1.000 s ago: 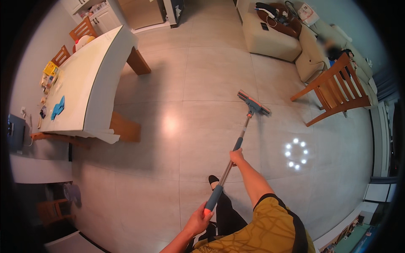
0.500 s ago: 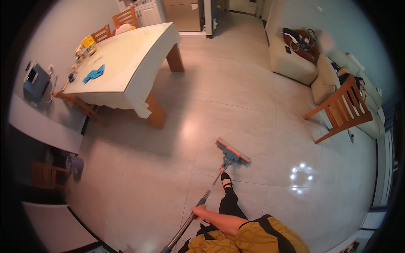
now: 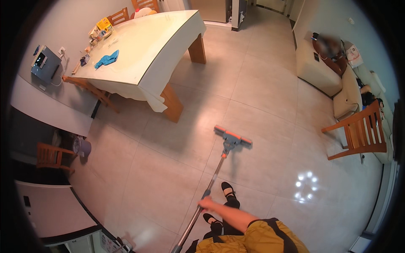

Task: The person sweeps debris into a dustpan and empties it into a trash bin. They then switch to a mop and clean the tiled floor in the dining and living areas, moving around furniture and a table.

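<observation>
My right hand (image 3: 205,204) is closed around the grey metal pole of a floor mop (image 3: 217,173). The pole slants from the lower edge up to a wide grey head with orange strips (image 3: 233,138). That head is ahead of my feet, at or just above the tiled floor (image 3: 270,168); I cannot tell whether it touches. My left hand is out of view, and the pole's lower end runs out of the picture. Two black shoes (image 3: 228,190) show beside the pole.
A table (image 3: 145,46) with a white cover and a blue cloth (image 3: 106,59) stands at the far left. A wooden chair (image 3: 358,130) is at the right by the cream sofa (image 3: 318,69). A purple bucket (image 3: 82,146) and another chair (image 3: 52,156) are at the left.
The view has shifted, so table, sofa and chair appear further right. My second shoe has come into view. The mop head has turned slightly, and my right hand still grips the pole.
</observation>
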Tool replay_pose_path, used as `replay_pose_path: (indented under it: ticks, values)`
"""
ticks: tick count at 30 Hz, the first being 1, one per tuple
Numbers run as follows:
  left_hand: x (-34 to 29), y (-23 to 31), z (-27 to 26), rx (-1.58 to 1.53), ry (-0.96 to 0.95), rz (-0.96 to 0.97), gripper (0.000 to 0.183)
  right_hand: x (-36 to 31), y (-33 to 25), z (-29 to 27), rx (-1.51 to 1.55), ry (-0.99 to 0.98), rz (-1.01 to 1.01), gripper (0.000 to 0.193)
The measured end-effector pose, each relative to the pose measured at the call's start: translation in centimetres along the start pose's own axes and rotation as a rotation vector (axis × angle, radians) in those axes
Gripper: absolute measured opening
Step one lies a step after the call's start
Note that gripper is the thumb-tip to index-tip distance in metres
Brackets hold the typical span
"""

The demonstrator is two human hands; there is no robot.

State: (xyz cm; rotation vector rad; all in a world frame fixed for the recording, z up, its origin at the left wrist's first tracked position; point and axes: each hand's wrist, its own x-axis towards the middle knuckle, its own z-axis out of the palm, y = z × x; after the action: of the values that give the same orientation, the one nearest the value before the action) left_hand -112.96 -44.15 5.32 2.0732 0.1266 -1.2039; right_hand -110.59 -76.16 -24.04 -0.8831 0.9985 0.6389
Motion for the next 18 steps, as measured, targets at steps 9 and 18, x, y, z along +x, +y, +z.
replay_pose_path:
  ticks: [9, 18]
  values:
    - [17.6, 20.7, 12.3, -0.269, -0.191, -0.131, 0.038, 1.1, -18.6, -13.7, -0.041, 0.500, -0.165, 0.071]
    - [17.2, 15.4, 10.2, -0.363, -0.258, -0.011, 0.036, 4.4, -13.6, -9.3, -0.070, 0.646, -0.301, 0.076]
